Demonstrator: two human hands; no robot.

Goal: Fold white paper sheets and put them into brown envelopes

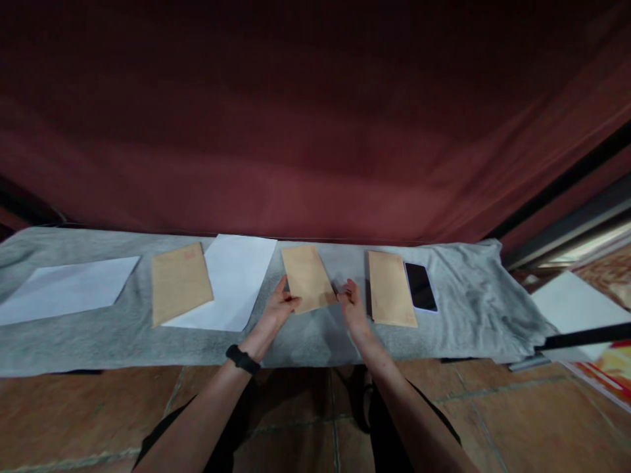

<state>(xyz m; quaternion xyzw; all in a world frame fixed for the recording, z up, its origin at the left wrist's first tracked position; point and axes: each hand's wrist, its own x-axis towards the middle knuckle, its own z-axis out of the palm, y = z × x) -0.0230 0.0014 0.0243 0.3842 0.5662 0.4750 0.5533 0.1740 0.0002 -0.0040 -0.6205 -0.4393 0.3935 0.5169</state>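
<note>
My left hand [280, 305] pinches the near left corner of a brown envelope [307, 276] that lies on the grey cloth [444, 315]. My right hand [352, 303] pinches the same envelope at its near right corner. A black band sits on my left wrist. A second brown envelope [391, 288] lies just right of my right hand. A third brown envelope [180, 281] rests to the left, overlapping a white sheet [235, 279].
A black phone [420, 286] lies face up beside the right envelope. Another white sheet [69, 288] lies at the far left. A dark red curtain hangs behind the table. More white paper [572, 305] and a black bar [586, 336] are at the right. Brown tiled floor is below.
</note>
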